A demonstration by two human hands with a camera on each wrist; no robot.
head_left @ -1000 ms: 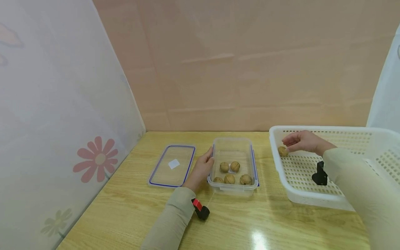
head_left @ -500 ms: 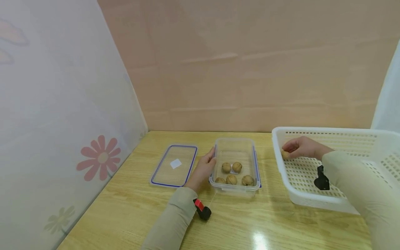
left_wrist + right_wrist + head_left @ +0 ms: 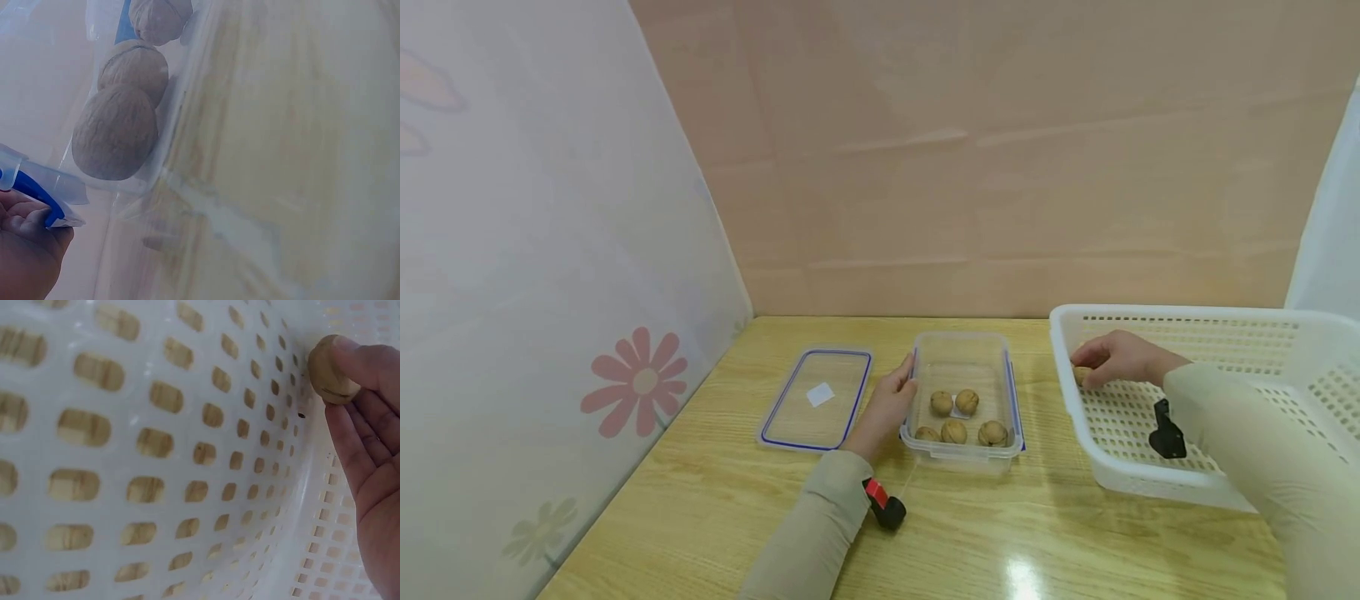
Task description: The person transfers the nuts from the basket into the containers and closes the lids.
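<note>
Where pink wall (image 3: 1000, 167) meets it, glossy wooden table (image 3: 715, 500)

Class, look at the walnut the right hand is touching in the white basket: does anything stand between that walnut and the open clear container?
Only the basket's left wall stands between them. The right hand pinches the walnut against it; the container, lidless, lies beyond bare table.

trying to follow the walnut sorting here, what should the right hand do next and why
Probably close the fingers fully round the walnut and lift it clear of the white basket. The right hand has it pressed against the basket's inner wall, held at the fingertips only. The left hand steadies the clear container, which holds five walnuts and has room.
</note>
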